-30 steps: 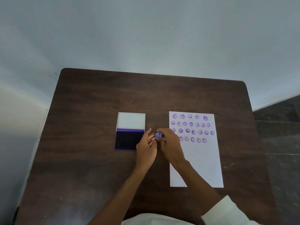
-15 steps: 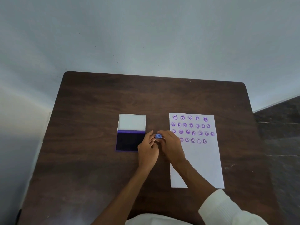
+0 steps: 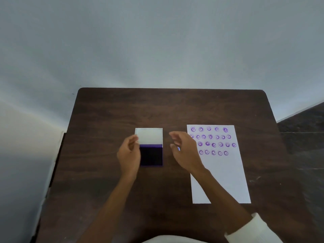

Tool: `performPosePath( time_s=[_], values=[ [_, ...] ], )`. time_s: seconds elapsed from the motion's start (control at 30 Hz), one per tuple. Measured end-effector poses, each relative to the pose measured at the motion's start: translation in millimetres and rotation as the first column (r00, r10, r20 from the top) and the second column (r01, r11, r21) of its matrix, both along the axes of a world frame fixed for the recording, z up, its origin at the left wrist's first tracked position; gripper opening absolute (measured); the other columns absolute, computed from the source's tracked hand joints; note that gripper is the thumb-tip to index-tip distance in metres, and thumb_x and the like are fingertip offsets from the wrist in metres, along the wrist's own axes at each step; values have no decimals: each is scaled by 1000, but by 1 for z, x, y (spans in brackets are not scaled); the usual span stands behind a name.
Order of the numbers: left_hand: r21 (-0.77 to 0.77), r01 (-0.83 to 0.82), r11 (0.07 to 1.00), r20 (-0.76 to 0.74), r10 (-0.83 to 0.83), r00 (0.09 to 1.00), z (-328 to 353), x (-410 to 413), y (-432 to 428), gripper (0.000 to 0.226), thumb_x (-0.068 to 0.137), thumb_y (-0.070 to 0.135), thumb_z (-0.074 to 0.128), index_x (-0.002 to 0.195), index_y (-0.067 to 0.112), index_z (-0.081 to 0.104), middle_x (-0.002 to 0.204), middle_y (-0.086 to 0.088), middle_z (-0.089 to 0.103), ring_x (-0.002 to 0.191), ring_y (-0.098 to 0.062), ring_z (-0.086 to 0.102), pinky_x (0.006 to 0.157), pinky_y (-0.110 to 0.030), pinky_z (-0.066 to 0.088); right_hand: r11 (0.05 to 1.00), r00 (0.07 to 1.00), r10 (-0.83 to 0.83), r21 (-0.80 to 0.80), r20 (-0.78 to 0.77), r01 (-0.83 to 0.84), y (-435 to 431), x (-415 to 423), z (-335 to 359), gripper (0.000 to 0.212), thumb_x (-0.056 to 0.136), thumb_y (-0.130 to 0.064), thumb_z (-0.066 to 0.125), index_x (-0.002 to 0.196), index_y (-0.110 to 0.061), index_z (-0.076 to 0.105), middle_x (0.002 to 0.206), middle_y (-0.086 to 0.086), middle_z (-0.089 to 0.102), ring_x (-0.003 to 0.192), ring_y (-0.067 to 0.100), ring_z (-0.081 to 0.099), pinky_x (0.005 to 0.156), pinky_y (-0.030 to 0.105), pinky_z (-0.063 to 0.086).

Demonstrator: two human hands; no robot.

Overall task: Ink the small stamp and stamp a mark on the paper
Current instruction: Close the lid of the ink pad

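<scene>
My left hand (image 3: pixel 129 154) hovers at the left edge of the ink pad (image 3: pixel 151 156), fingers loosely curled and apart, with nothing seen in it. The pad's dark purple ink lies exposed and its white lid (image 3: pixel 149 136) is folded back. My right hand (image 3: pixel 186 153) is between the pad and the paper (image 3: pixel 222 172), fingers spread. Only a sliver of the small blue stamp (image 3: pixel 178 149) shows, low beside my right thumb, and the fingers are not closed around it. The paper carries several rows of purple round marks at its far end.
Everything lies on a dark wooden table (image 3: pixel 108 120) set against a pale wall. The table's left edge is close to the wall, and a dark floor shows beyond its right edge.
Both hands were pinched together on the blue stamp; now they have parted. My left hand moved left to the pad's edge and my right hand's fingers have spread.
</scene>
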State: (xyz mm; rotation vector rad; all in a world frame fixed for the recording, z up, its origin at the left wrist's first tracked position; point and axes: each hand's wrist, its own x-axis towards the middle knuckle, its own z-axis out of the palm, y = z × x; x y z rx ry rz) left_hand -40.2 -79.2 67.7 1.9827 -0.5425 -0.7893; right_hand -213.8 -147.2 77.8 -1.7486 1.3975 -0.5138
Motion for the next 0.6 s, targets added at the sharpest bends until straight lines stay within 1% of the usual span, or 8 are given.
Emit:
performPosePath(
  time_s=[0.03, 0.1, 0.13, 0.2, 0.27, 0.37, 0.53, 0.6],
  values=[
    [43, -35, 998, 13, 34, 999, 1, 9, -2, 29, 94, 10, 55, 119, 20, 65, 117, 4, 69, 105, -9, 63, 96, -29, 49, 996, 999, -15, 89, 30, 12, -2, 11, 6, 41, 88, -5, 63, 127, -14, 55, 129, 1, 61, 115, 11, 58, 91, 14, 44],
    [112, -52, 992, 14, 51, 999, 0, 24, -7, 32, 96, 13, 53, 127, 15, 62, 123, -2, 66, 108, -13, 60, 94, -27, 45, 958, 999, -32, 287, 32, 21, -9, 31, 11, 47, 89, -3, 59, 134, -15, 48, 137, 3, 56, 125, 17, 52, 92, 21, 43],
    [142, -38, 989, 8, 38, 999, -3, 30, -9, 34, 97, 16, 54, 130, 15, 60, 126, -4, 65, 112, -16, 59, 94, -27, 44, 935, 1000, -26, 353, 10, 21, -12, 38, 10, 49, 90, -4, 58, 136, -16, 45, 140, 4, 54, 128, 20, 50, 92, 24, 44],
    [192, 12, 981, -37, -5, 999, -10, 38, -15, 37, 97, 21, 54, 134, 14, 57, 131, -5, 62, 119, -22, 57, 95, -30, 42, 903, 999, -6, 429, -42, 24, -15, 48, 6, 48, 90, -9, 57, 135, -18, 44, 139, 5, 53, 126, 23, 50, 96, 32, 49],
    [210, 75, 975, -129, -49, 990, -18, 43, -20, 41, 97, 26, 54, 137, 16, 53, 135, -4, 59, 121, -23, 56, 100, -33, 45, 887, 998, -7, 461, -65, 36, -15, 55, 5, 47, 89, -12, 56, 133, -18, 44, 137, 6, 54, 121, 23, 52, 97, 40, 52],
    [204, 140, 969, -250, -86, 964, -23, 46, -25, 45, 95, 33, 54, 139, 20, 49, 136, -2, 58, 120, -20, 57, 104, -44, 48, 873, 998, -48, 484, -44, 63, -14, 60, 4, 51, 87, -10, 57, 136, -18, 42, 137, 6, 53, 122, 23, 51, 96, 39, 53],
    [135, 172, 976, -269, -131, 954, -26, 53, -20, 52, 86, 42, 54, 135, 26, 52, 130, 3, 62, 118, -16, 59, 106, -47, 46, 878, 987, -160, 461, 30, 128, -3, 53, 8, 59, 85, -3, 58, 139, -20, 40, 139, 1, 54, 124, 18, 52, 92, 31, 51],
    [105, 192, 976, -244, -162, 956, -20, 53, -13, 46, 90, 39, 53, 135, 27, 52, 123, 4, 65, 115, -16, 61, 106, -46, 47, 878, 982, -180, 459, 53, 136, 4, 48, 9, 63, 85, -1, 59, 142, -20, 37, 139, -1, 53, 125, 17, 51, 92, 31, 51]
  ],
)
